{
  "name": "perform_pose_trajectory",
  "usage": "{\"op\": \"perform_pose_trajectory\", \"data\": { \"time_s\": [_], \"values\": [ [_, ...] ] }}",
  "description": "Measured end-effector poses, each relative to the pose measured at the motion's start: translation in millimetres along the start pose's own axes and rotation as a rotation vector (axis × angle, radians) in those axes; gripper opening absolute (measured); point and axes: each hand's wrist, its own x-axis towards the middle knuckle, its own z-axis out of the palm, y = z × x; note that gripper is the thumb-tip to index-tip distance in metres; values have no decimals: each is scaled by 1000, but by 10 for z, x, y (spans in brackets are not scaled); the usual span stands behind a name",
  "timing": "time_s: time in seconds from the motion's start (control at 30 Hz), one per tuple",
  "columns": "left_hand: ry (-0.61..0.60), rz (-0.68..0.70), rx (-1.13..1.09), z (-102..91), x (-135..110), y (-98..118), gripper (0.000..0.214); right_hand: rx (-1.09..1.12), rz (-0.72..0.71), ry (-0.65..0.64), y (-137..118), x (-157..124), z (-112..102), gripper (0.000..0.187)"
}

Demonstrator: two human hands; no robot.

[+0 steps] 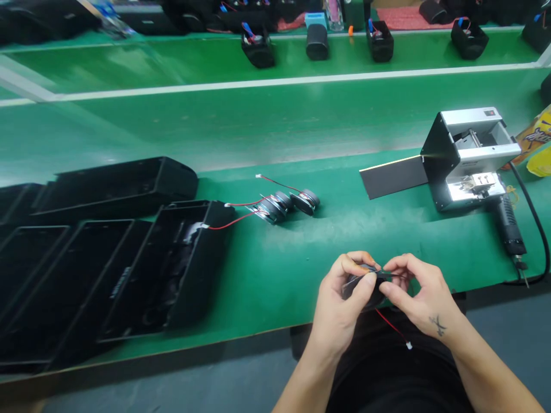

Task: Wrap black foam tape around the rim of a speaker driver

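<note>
My left hand (346,292) is closed around a small dark round speaker driver (353,285) near the table's front edge. A red wire (391,324) hangs below it and ends in a white plug (408,345). With fingers pinched, my right hand (415,287) grips a thin dark strip (388,274) at the driver's edge; what kind of strip it is, I cannot make out. The fingers hide much of the driver. Farther up the table lie several similar speaker drivers (305,202), with red wires and white plugs.
Black speaker housings (189,287) crowd the left side. At the right stands a silver and black machine (471,158) with a dark strip sheet (394,176) coming out, a black-handled tool (508,226) and a cable (538,218). Small black boxes (381,41) line the back shelf.
</note>
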Motion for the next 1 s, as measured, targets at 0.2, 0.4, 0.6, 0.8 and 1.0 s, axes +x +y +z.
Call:
{"op": "perform_pose_trajectory", "data": {
  "time_s": [0.2,0.4,0.6,0.8,1.0],
  "values": [
    [-170,-104,-10,-111,-23,58,38,-68,-115,-153,37,111,-131,6],
    [-456,-252,105,-309,-66,177,37,-310,-186,-464,-75,277,-333,3],
    [-427,-144,295,-311,-79,100,41,-497,-146,-555,-194,436,-433,5],
    [-362,-56,346,-254,-45,54,34,-731,-292,-530,-376,432,-483,12],
    [-261,6,343,-242,-43,44,29,-781,-368,-434,-560,312,-471,22]
  ]
}}
